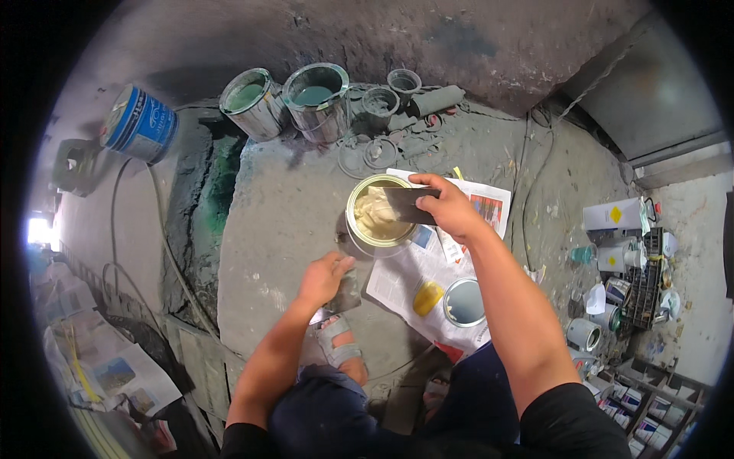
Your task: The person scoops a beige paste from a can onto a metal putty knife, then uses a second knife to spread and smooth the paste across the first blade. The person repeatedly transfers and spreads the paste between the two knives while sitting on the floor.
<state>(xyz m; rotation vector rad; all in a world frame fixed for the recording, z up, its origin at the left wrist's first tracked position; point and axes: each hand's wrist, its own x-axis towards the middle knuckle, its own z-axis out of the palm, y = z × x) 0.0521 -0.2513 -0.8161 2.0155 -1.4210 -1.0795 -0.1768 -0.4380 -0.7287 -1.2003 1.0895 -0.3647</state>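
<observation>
My right hand (452,206) grips a dark flat scraper (409,205), whose blade dips into pale cream paste (372,215) inside an open metal can (355,217) standing at the centre, partly on newspaper. My left hand (324,281), lower left of the can, is closed on a grey metal plate or scraper (343,294), held above my sandalled foot (339,342). Under the can and right forearm, spread newspaper (397,287) carries a yellow patch (429,298) and a round grey lid or shallow tin (463,304).
Paint-streaked buckets (317,115), cups and rings line the back wall. A blue bucket (145,130), a jug (76,170) and hoses lie left, beside a green-stained trench (218,183). Newspapers (141,375) lie lower left. Cans, containers (612,214) and crates crowd the right side.
</observation>
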